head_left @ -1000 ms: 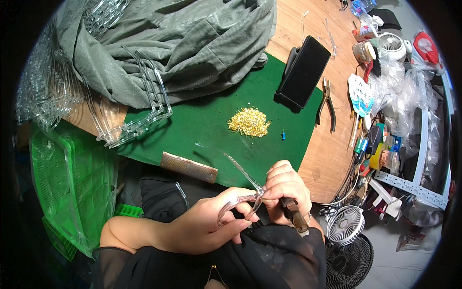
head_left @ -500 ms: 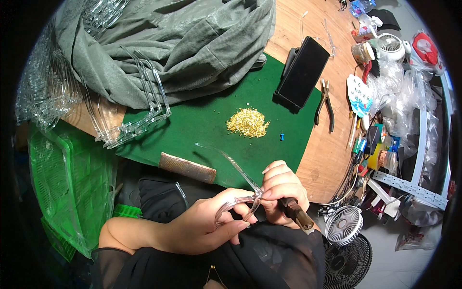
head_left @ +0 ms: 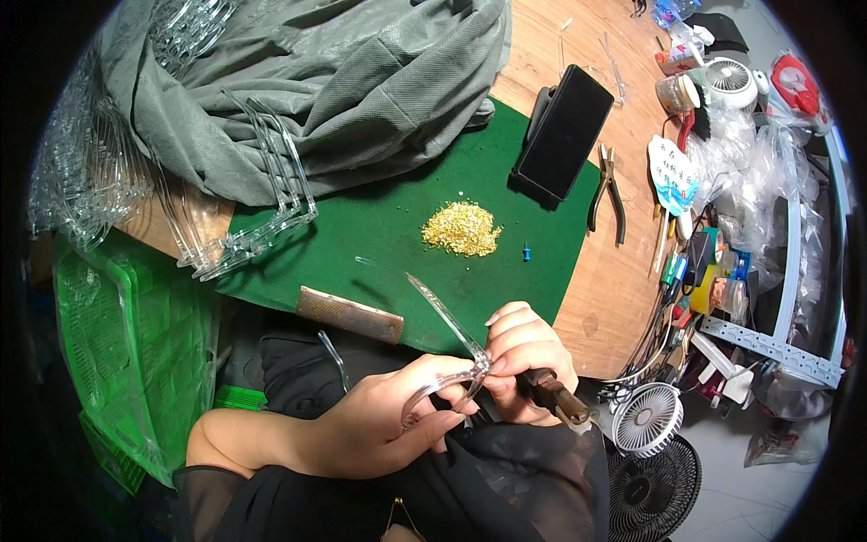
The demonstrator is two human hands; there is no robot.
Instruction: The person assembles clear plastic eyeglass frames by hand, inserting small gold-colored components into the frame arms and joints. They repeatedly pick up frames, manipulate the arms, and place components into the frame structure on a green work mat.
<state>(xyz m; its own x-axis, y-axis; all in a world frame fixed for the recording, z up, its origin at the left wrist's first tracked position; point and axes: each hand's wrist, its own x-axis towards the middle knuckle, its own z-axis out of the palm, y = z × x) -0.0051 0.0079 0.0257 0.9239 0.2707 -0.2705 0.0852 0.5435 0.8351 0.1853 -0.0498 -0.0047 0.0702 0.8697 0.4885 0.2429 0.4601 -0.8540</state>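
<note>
**Both hands closed on a clear eyeglass frame at the table's near edge**

Your left hand (head_left: 388,425) is curled around a clear plastic eyeglass frame (head_left: 442,375), thumb and fingers pinching its front piece just off the near edge of the green mat (head_left: 379,244). One transparent temple arm (head_left: 442,312) juts up and away from your hands, over the mat. Your right hand (head_left: 524,361) is clenched on a dark-handled tool (head_left: 555,397), whose worn handle sticks out to the right below your knuckles; its tip meets the frame where the temple joins the front, though the exact contact point is hidden by your fingers.

On the mat, well beyond your hands, lies a small heap of gold-coloured bits (head_left: 462,228), with a tiny blue piece (head_left: 526,252) just to its right. A flat brown file block (head_left: 349,314) rests at the mat's near edge, left of the frame. A dark phone (head_left: 564,131) leans on a stand at the mat's far right corner, and pliers (head_left: 610,190) lie on the wooden table (head_left: 605,298) beside it. A stack of clear frames (head_left: 253,208) sits at the mat's left, under a grey cloth (head_left: 316,81).
</note>
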